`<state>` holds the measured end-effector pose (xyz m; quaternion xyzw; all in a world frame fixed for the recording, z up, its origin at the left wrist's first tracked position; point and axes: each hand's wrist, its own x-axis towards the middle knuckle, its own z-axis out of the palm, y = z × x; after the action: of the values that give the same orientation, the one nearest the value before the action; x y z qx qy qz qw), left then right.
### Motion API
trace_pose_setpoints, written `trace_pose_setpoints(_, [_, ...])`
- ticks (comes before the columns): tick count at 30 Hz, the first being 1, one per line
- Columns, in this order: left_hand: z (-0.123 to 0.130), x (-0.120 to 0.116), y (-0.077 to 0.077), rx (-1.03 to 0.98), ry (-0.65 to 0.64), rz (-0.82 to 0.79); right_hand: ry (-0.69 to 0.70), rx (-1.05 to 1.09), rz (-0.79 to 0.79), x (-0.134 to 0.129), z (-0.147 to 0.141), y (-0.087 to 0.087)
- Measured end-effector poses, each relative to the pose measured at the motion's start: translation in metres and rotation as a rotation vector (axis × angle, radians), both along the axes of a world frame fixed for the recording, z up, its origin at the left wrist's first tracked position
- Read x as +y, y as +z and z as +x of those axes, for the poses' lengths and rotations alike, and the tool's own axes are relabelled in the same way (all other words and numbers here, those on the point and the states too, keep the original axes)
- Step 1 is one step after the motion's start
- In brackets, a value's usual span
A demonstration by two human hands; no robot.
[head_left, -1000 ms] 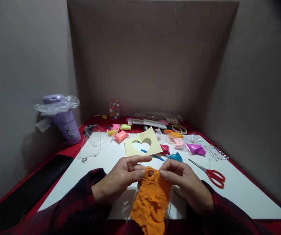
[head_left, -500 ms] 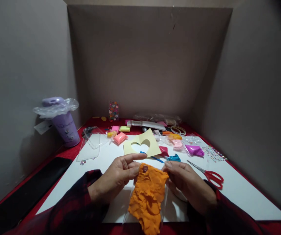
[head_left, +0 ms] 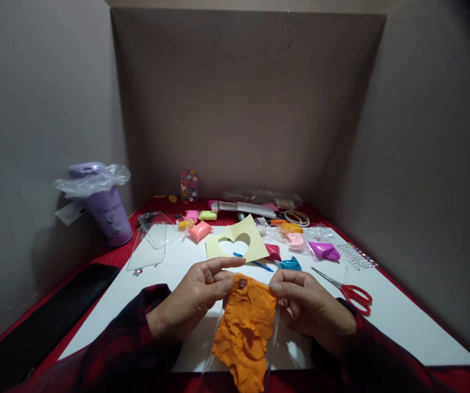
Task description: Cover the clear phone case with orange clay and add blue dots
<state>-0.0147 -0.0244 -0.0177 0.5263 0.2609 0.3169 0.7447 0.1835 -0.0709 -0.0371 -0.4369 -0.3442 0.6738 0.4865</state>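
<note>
A lumpy sheet of orange clay [head_left: 243, 330] lies spread over a clear phone case [head_left: 274, 334], whose edges show along both sides. A small dark hole near the top left of the clay is left uncovered. My left hand [head_left: 194, 292] grips the case at its upper left corner, thumb on the near face and index finger stretched out beyond the top. At the upper right corner, the thumb of my right hand [head_left: 316, 303] presses the clay's edge, with the fingers curled behind. The lower end of the clay runs out of the picture.
Beyond my hands lies yellow paper [head_left: 215, 248] with a heart cut-out. Red-handled scissors [head_left: 355, 297] rest at right, near a gem sheet [head_left: 355, 256]. Clay packets, including a blue one [head_left: 291, 264], lie about. Clear cases [head_left: 148, 248] and a purple tumbler [head_left: 109, 215] stand left.
My right hand has shifted slightly left, and its thumb now lies over the clay's upper right corner, which stuck out before. The left hand keeps its hold.
</note>
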Motion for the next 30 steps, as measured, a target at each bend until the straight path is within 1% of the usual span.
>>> trace_pose_setpoints(3, [0.0001, -0.0009, 0.0014, 0.005, -0.007, -0.015, 0.014, -0.024, 0.023, 0.0006, 0.0006, -0.0005])
trace_pose_setpoints(7, [0.0002, -0.0008, 0.0020, 0.008, 0.012, -0.014, 0.025, 0.011, 0.040, 0.0019, 0.0028, -0.0016])
trace_pose_setpoints(12, [0.0000, -0.0008, 0.0011, 0.001, 0.016, -0.004, 0.031, 0.040, -0.010, 0.0006, 0.0036, 0.0010])
trace_pose_setpoints(19, [0.0002, -0.0023, 0.0015, -0.007, -0.003, -0.006, 0.071, 0.002, 0.022, 0.0000, 0.0031, 0.0025])
trace_pose_setpoints(21, [-0.0003, -0.0018, 0.0017, -0.009, -0.002, -0.013, 0.064, 0.012, 0.028, 0.0002, 0.0034, 0.0024])
trace_pose_setpoints(26, [-0.0011, -0.0007, 0.0033, -0.028, 0.024, -0.035, 0.006, 0.084, -0.020, -0.0010, 0.0027, 0.0044])
trace_pose_setpoints(30, [-0.0010, -0.0005, 0.0015, -0.045, 0.036, -0.032, 0.022, 0.084, 0.036, -0.0035, 0.0007, 0.0057])
